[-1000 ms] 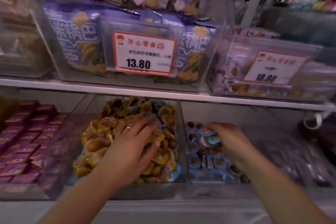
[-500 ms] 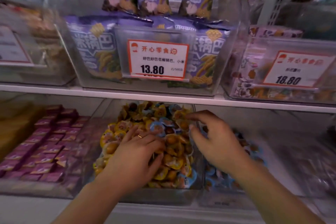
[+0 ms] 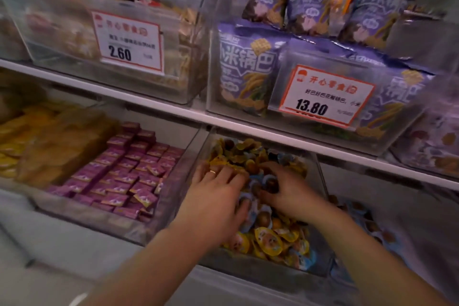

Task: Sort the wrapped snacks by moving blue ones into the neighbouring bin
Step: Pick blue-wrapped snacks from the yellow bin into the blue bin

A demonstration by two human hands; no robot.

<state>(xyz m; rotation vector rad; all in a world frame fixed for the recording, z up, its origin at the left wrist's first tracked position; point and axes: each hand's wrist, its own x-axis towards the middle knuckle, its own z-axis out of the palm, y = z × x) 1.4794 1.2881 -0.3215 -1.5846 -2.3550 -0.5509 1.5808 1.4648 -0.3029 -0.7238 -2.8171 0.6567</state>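
Our right hand pinches a blue-wrapped snack in the mixed bin; left hand rests flat, fingers apart. We judge these light, slippery; pinch the wrapper's edge.

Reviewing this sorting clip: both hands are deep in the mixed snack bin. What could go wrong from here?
1. Blue snacks lie tangled among yellow snacks; the right hand may scoop up yellow ones too.
2. The left hand covers part of the pile, possibly hiding blue pieces.
3. Snacks are heaped near the mixed bin's front wall, so raking could spill some.
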